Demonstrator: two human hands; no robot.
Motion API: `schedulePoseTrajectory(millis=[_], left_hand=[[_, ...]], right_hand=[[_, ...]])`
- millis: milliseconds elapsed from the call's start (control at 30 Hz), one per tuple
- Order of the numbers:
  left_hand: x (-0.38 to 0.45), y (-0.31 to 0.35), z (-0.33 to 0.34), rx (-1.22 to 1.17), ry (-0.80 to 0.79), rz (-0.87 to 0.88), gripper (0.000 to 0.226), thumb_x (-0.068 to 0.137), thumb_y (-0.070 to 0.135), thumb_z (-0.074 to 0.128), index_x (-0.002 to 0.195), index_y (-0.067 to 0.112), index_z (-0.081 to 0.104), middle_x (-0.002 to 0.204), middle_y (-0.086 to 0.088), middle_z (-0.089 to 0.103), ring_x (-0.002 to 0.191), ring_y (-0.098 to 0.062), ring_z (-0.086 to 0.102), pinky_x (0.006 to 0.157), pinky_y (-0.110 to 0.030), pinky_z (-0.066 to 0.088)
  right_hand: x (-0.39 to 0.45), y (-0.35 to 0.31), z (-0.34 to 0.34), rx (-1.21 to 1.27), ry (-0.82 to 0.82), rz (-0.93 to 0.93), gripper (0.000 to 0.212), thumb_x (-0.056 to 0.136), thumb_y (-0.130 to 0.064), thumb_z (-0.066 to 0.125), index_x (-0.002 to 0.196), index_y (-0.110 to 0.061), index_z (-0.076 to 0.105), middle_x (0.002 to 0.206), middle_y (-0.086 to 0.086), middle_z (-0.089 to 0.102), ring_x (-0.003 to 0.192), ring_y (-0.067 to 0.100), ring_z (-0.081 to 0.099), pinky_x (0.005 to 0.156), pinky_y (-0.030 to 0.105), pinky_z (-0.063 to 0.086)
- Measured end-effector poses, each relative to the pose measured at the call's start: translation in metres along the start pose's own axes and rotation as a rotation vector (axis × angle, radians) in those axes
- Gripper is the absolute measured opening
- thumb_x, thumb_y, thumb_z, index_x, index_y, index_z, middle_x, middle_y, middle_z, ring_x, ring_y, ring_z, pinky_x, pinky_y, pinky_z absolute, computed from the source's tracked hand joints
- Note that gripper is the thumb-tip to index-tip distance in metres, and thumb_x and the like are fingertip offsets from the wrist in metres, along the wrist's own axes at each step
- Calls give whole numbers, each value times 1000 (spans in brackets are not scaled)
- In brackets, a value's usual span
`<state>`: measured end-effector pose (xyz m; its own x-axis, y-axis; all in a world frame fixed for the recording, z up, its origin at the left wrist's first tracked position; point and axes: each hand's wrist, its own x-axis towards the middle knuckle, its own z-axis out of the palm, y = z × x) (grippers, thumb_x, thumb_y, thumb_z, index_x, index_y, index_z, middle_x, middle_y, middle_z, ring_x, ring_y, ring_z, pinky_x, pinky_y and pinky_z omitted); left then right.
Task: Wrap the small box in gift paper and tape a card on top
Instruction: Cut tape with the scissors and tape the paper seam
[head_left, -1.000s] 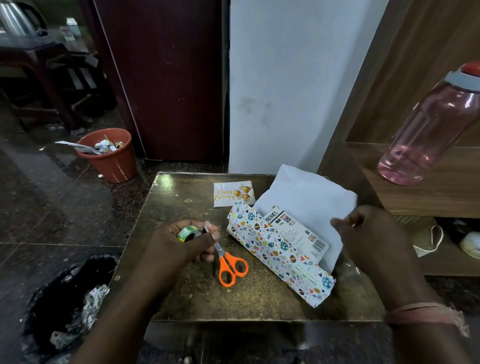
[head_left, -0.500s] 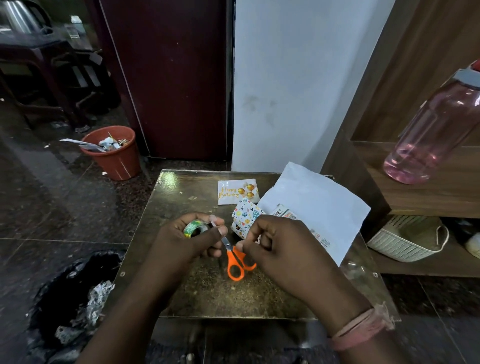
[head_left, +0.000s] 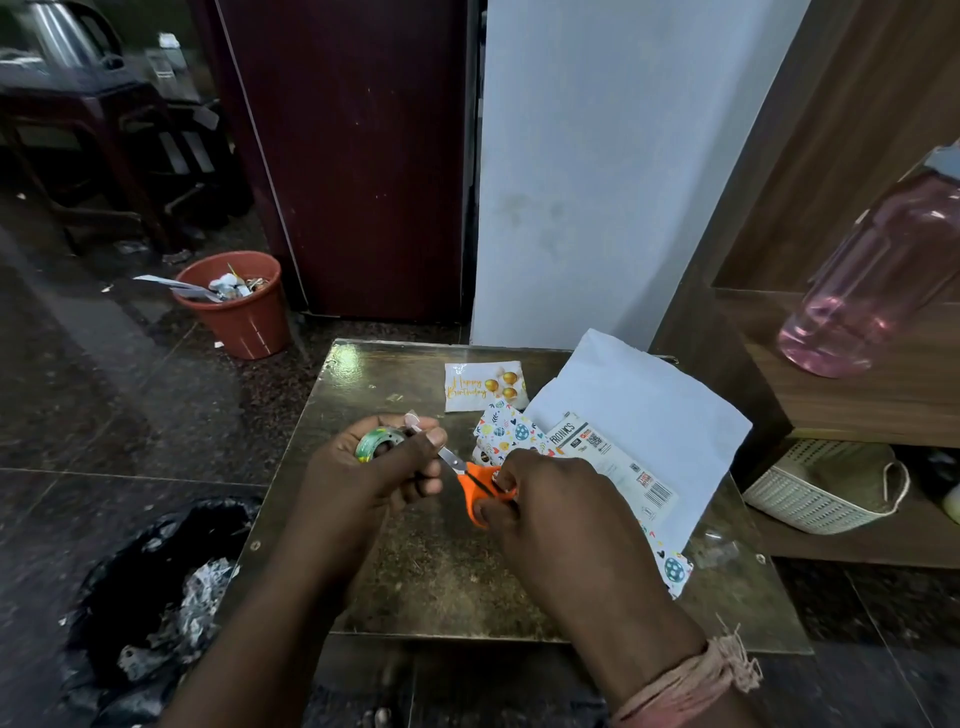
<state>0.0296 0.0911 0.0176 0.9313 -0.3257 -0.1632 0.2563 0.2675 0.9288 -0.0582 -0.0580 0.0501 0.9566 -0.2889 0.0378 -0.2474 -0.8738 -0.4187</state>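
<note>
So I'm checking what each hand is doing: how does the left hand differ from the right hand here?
The left hand grips a tape roll and pinches a strip of tape up at its fingertips; the right hand holds the orange scissors by the handles. The left hand is over bare table; the right hand is beside the box lying on the gift paper. Both are curled round a tool and meet near the scissor blades.

Orange-handled scissors (head_left: 480, 488): one
Green tape roll (head_left: 378, 443): one
White birthday card (head_left: 483, 386): one
Terracotta plastic bucket (head_left: 244, 317): one
Pink water bottle (head_left: 878, 275): one
</note>
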Motion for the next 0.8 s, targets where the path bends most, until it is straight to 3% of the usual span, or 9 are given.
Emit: schedulePoseTrajectory(millis=[100, 200, 300, 367, 433, 500, 633, 800], left_hand=[[0, 0, 1, -16, -10, -8, 37, 71, 17, 81, 103, 2, 73, 74, -11, 66, 65, -16, 64, 61, -25, 57], [0, 0, 3, -25, -21, -11, 38, 73, 17, 79, 106, 0, 70, 74, -12, 67, 63, -16, 64, 59, -24, 57], [1, -1, -1, 12, -31, 11, 38, 79, 23, 75, 111, 3, 73, 82, -11, 71, 67, -16, 64, 61, -25, 57], [1, -3, -2, 98, -61, 29, 33, 83, 25, 72, 113, 11, 77, 86, -11, 74, 71, -17, 65, 65, -29, 57], [1, -5, -1, 201, -104, 51, 29, 84, 23, 72, 111, 18, 80, 88, -13, 76, 74, -18, 66, 66, -31, 58], [-1, -7, 4, 265, -154, 69, 28, 82, 20, 72, 109, 20, 81, 89, -15, 77, 74, -18, 67, 65, -31, 60], [-4, -9, 8, 365, -211, 111, 26, 80, 20, 72, 104, 25, 82, 84, -11, 77, 73, -16, 68, 65, -33, 60], [-3, -11, 5, 487, -249, 109, 17, 90, 17, 72, 101, 25, 81, 83, -8, 76, 74, -16, 66, 63, -31, 56]], right_hand=[[-1, 1, 4, -52, 2, -14, 26, 97, -48, 54, 104, -24, 64, 101, 0, 68, 100, 25, 63, 69, 33, 36], [0, 5, 8, 31, 0, 4, 24, 92, -45, 59, 89, -21, 63, 83, 0, 66, 85, 21, 63, 66, 34, 44], [5, 9, 5, 366, 86, 89, 25, 86, -37, 71, 74, -17, 64, 61, -1, 61, 57, 10, 55, 57, 29, 42], [7, 8, -1, 709, 96, 179, 25, 88, -29, 76, 74, -10, 67, 58, 1, 64, 47, 8, 51, 48, 21, 38], [8, 4, -4, 999, 44, 240, 19, 91, -23, 74, 81, -8, 69, 66, 6, 72, 49, 15, 59, 43, 24, 42], [8, 0, -3, 1127, 37, 239, 12, 94, -18, 72, 88, -8, 71, 72, 12, 75, 56, 23, 66, 43, 27, 47], [9, 0, 5, 1115, 75, 211, 3, 91, -13, 75, 91, -11, 73, 68, 12, 73, 61, 22, 68, 52, 30, 55], [12, 3, 12, 1155, 57, 223, 6, 89, -2, 73, 94, -4, 71, 68, 14, 73, 56, 14, 64, 51, 24, 51]])
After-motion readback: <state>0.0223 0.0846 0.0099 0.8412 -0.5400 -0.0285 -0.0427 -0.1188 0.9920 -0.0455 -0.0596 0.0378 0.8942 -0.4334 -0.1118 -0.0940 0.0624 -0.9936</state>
